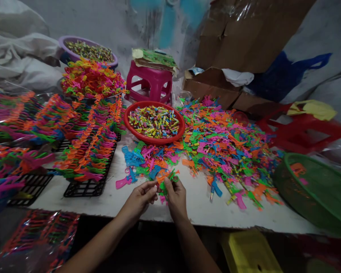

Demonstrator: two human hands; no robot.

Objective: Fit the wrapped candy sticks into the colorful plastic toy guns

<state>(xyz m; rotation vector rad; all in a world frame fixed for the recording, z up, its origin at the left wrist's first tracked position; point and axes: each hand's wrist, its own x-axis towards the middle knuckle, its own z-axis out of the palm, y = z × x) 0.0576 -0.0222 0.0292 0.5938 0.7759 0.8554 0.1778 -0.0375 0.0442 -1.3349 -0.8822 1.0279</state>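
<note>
My right hand (175, 194) is closed on a small green plastic toy gun (170, 176), whose ring end shows above the thumb. Close beside it, my left hand (143, 194) has its fingers curled into a pinch; what lies between them is too small and blurred to make out. An orange plastic toy piece (161, 177) shows at the fingertips, but I cannot tell whether it is held or lies behind them. Just beyond the hands are loose blue toy guns (133, 156) and a pink toy gun (123, 182).
A red basin (154, 141) of small wrapped cylinders stands behind the hands. Heaped toy guns (230, 148) spread rightward to a green basket (284, 185). At left, black wire racks (83, 189) hold rows of toys. A pink stool (149, 80) stands behind the white table (204, 212).
</note>
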